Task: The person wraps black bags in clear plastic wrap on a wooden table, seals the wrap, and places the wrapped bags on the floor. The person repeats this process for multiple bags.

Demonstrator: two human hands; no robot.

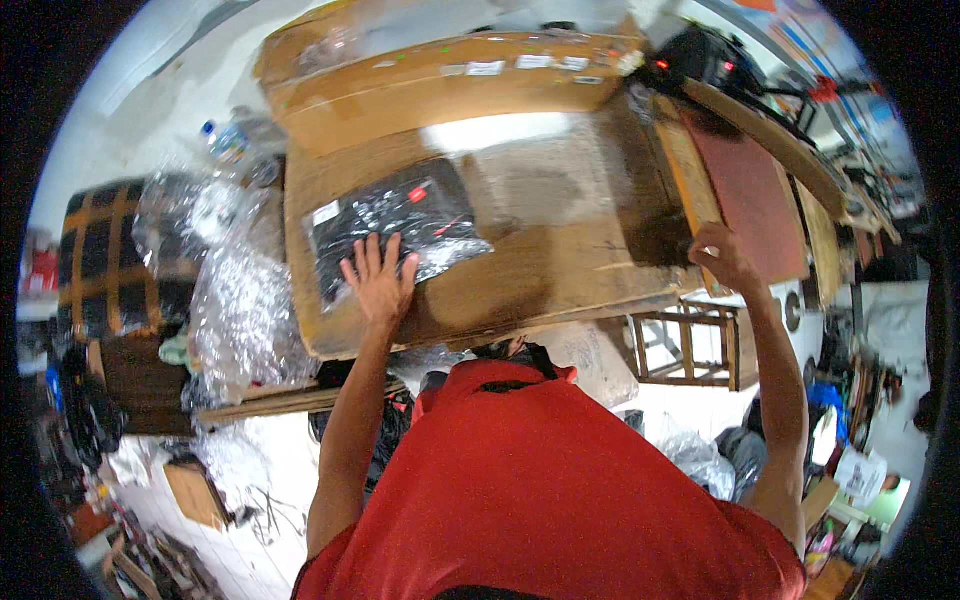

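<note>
A black folded item in a clear plastic bag (397, 202) lies on the left part of a cardboard-covered table (517, 277). It bears a white label and red marks. My left hand (381, 281) rests flat on the bag's near edge, fingers apart, gripping nothing. Over the right edge of the table, my right hand (724, 259) is raised with its fingers curled, close to a wooden strip (688, 187). A small pale spot shows at its fingertips; whether that is a held thing or a gap, I cannot tell.
A long cardboard box (450, 94) forms the table's back. Crumpled clear plastic wrap (240, 315) and a plastic bottle (229, 142) are at the left, beside a dark taped bundle (112, 255). To the right stand a reddish board (750, 195) and, lower, a wooden frame stool (686, 341).
</note>
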